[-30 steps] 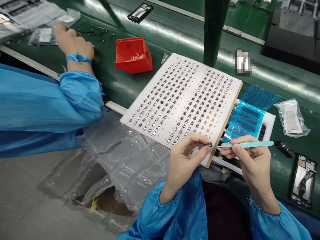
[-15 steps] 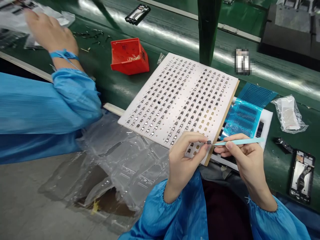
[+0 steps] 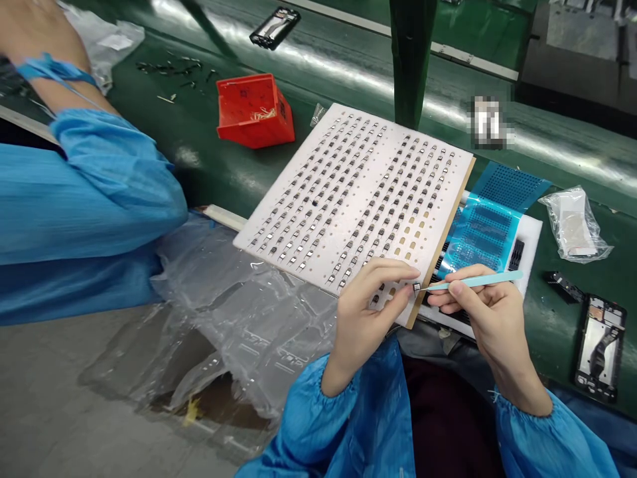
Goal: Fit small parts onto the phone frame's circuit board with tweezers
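Here's the head view, and the action is right at the board's near edge! The left hand (image 3: 365, 318) is closed in a fine pinch, thumb and forefinger gripping a tiny metal part (image 3: 416, 288) just over the corner of the white board (image 3: 259, 242). The right hand (image 3: 490, 318) is clenched pencil-style around slim teal tweezers (image 3: 472, 281), and their tip is right at that part.

Now the score on the board: row after row of small metal parts fills most of it, while a short run of empty tan pockets (image 3: 411, 242) sits in the lower right, close to both hands. So most spots look filled, with that corner left open.

Around them, blue perforated sheet (image 3: 480, 229) lies just beyond the board's right edge, and a crumpled clear bag (image 3: 239, 318) spreads off its near side. Up on the green belt (image 3: 318, 73) sits a red bin (image 3: 253, 113), and a phone frame (image 3: 600, 348) lies out to the right. At the top left, a co-worker's hand (image 3: 34, 26) is cut off by the frame, so I can't tell whether it's holding anything.
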{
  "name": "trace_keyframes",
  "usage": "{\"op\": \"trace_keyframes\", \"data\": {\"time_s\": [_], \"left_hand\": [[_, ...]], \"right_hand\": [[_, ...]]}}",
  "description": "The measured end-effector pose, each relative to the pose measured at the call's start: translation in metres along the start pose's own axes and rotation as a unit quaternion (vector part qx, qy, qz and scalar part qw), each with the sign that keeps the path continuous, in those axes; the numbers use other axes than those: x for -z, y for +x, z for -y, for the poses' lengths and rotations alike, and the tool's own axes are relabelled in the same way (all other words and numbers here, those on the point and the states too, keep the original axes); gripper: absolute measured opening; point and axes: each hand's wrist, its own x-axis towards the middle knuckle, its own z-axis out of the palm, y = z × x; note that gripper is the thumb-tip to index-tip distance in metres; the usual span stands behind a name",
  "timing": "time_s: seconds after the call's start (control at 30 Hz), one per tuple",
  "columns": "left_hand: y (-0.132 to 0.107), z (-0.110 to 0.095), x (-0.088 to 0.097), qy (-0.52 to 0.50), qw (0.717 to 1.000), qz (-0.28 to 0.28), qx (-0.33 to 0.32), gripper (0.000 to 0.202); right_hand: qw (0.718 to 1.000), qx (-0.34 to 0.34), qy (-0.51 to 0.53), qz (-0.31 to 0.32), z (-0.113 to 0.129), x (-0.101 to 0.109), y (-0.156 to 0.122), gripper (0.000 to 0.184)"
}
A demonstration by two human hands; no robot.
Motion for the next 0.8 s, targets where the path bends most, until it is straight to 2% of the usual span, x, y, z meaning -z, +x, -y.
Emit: {"op": "trace_keyframes", "data": {"time_s": [0.13, 0.27, 0.4, 0.53, 0.63, 0.73, 0.8], "left_hand": [[0.002, 0.001, 0.0, -0.006, 0.999, -0.002, -0.032, 0.018], [0.001, 0.003, -0.002, -0.003, 0.999, -0.026, -0.022, 0.016], [-0.001, 0.002, -0.006, -0.032, 0.999, -0.04, 0.004, 0.017], [-0.004, -0.006, -0.008, -0.032, 0.999, -0.026, 0.025, 0.015], [-0.014, -0.015, 0.009, 0.036, 0.999, -0.025, 0.005, 0.015], [-0.036, -0.022, 0.044, 0.14, 0.988, -0.057, -0.009, 0.02], [-0.056, -0.022, 0.072, 0.219, 0.971, -0.098, 0.021, 0.016]], "right_hand": [[1.0, -0.006, 0.001, 0.002, 0.0, 0.0, 0.0, 0.026], [1.0, 0.007, -0.001, -0.009, 0.001, -0.002, -0.002, 0.025], [0.998, 0.054, -0.009, -0.017, 0.002, -0.007, -0.005, 0.018], [0.994, 0.103, -0.017, -0.037, 0.002, -0.01, -0.008, 0.012], [0.99, 0.119, -0.028, -0.07, 0.002, -0.002, -0.016, 0.013], [0.985, 0.118, -0.037, -0.117, 0.004, 0.017, -0.029, 0.012], [0.981, 0.111, -0.042, -0.155, 0.005, 0.035, -0.039, 0.013]]}}
